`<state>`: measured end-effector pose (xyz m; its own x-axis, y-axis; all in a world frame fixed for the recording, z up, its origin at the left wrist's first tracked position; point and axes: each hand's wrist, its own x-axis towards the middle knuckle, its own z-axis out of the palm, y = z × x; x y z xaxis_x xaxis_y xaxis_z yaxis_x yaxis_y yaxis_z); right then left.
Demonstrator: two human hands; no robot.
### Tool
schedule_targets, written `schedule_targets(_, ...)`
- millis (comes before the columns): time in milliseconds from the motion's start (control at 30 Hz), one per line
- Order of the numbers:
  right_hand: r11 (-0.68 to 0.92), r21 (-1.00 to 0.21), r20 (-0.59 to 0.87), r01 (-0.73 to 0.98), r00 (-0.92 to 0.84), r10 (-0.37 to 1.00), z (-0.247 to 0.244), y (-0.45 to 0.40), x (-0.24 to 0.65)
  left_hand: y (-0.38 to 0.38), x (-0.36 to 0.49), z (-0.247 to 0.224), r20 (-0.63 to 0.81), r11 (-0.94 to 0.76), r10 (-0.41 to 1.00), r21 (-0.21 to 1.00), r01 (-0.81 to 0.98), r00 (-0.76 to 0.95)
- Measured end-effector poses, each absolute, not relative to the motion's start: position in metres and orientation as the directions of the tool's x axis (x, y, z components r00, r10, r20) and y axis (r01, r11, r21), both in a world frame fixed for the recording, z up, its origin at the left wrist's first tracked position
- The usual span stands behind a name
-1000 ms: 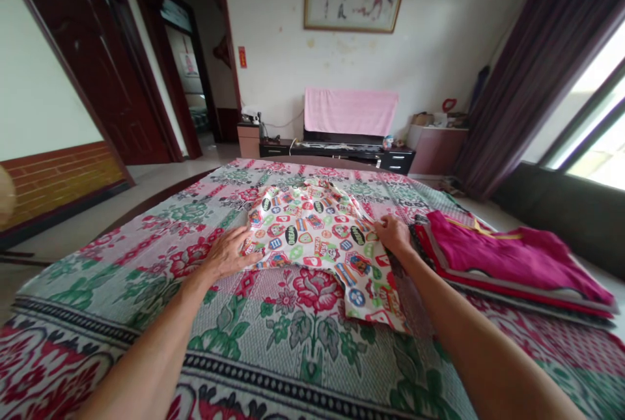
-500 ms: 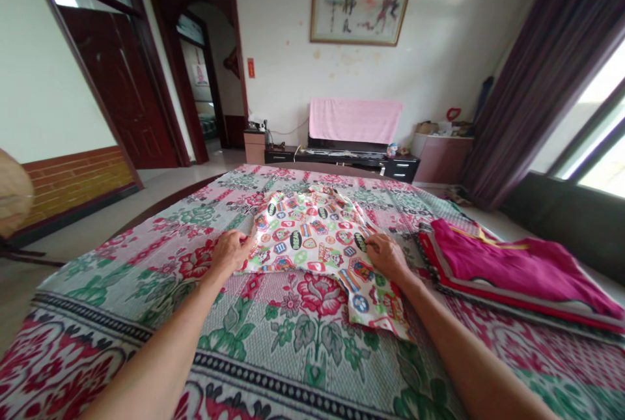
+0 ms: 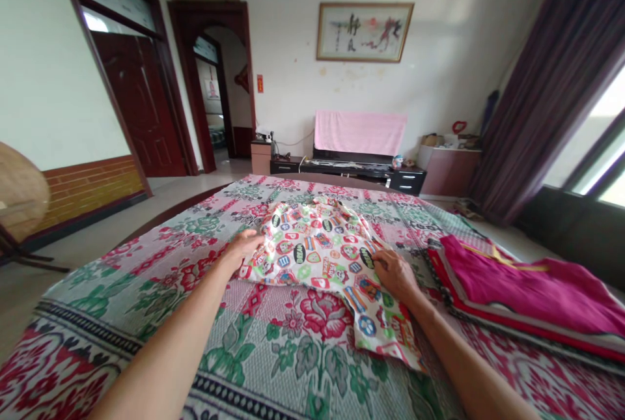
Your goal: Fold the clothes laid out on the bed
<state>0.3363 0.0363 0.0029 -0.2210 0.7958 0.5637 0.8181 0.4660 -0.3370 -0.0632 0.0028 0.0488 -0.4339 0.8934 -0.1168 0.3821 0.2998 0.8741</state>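
A child's printed shirt [image 3: 312, 251], white with colourful badges and lettering, lies spread on the flowered cloth, one sleeve [image 3: 385, 322] stretched toward me on the right. The left side of the shirt shows no sleeve sticking out. My left hand [image 3: 245, 247] is at that left edge, its fingers closed on the fabric as far as I can see. On the opposite edge, near where the sleeve begins, my right hand [image 3: 396, 273] pinches the cloth between thumb and bent fingers.
A flowered cloth [image 3: 303, 368] covers the table. To the right lies a stack of folded clothes [image 3: 522, 283], magenta on top. Beyond the table stand a low black cabinet [image 3: 407, 180] and a pink cloth [image 3: 361, 132] draped over a screen. A round wooden board [image 3: 22, 192] stands at left.
My left hand has shifted slightly forward along the shirt's left edge, and its fingers look straighter. My right hand keeps its place on the fabric. The camera view has tilted up a little.
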Motion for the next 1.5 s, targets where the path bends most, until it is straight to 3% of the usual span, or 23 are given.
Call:
schedule_targets(100, 0.463, -0.352, 0.553, 0.814, -0.218, 0.804, 0.006, 0.034, 0.336, -0.003, -0.078, 0.054, -0.335, 0.364, 0.912, 0.927, 0.090, -0.236)
schedule_targets(200, 0.440, -0.362, 0.531, 0.822, -0.206, 0.822, 0.008, 0.034, 0.335, -0.016, -0.088, 0.058, -0.394, 0.408, 0.912, 0.902, 0.138, -0.115)
schedule_targets(300, 0.425, -0.367, 0.516, 0.828, -0.198, 0.833, 0.007, 0.034, 0.334, -0.023, -0.093, 0.061, -0.381, 0.395, 0.918, 0.856, 0.334, -0.112)
schedule_targets(367, 0.421, -0.360, 0.517, 0.833, -0.198, 0.833, 0.006, 0.034, 0.335, -0.020, -0.096, 0.064, -0.345, 0.393, 0.918, 0.722, 0.570, -0.196)
schedule_targets(433, 0.419, -0.347, 0.514, 0.839, -0.203, 0.833, 0.005, 0.034, 0.337, -0.012, -0.099, 0.066, -0.244, 0.396, 0.918, 0.510, 0.764, -0.313)
schedule_targets(500, 0.403, -0.330, 0.489, 0.853, -0.211, 0.847, 0.007, 0.035, 0.338, 0.001, -0.101, 0.066, -0.087, 0.386, 0.920, 0.363, 0.848, -0.382)
schedule_targets(567, 0.365, -0.314, 0.450, 0.877, -0.201, 0.870, 0.015, 0.038, 0.334, 0.014, -0.100, 0.062, 0.075, 0.347, 0.919, 0.316, 0.883, -0.388)
schedule_targets(700, 0.380, -0.353, 0.441, 0.855, -0.206, 0.873, 0.047, 0.047, 0.292, 0.035, -0.092, 0.044, 0.249, 0.271, 0.904, 0.294, 0.916, -0.347)
schedule_targets(867, 0.565, -0.610, 0.396, 0.555, -0.405, 0.824, 0.072, 0.060, 0.173, 0.047, -0.089, 0.021, 0.379, 0.203, 0.878, 0.259, 0.944, -0.292)
schedule_targets(1033, 0.424, -0.857, 0.272, 0.294, -0.440, 0.856, 0.041, 0.070, 0.075, 0.048, -0.096, 0.017, 0.363, 0.172, 0.894, 0.265, 0.949, -0.264)
schedule_targets(1233, 0.333, -0.898, 0.200, 0.288, -0.406, 0.892, 0.005, 0.084, 0.050, 0.046, -0.090, 0.016, 0.389, 0.159, 0.874, 0.335, 0.929, -0.290)
schedule_targets(1500, 0.222, -0.967, 0.154, 0.128, -0.400, 0.903, 0.008, 0.077, 0.058, 0.050, -0.083, 0.027, 0.324, 0.256, 0.858, 0.404, 0.878, -0.399)
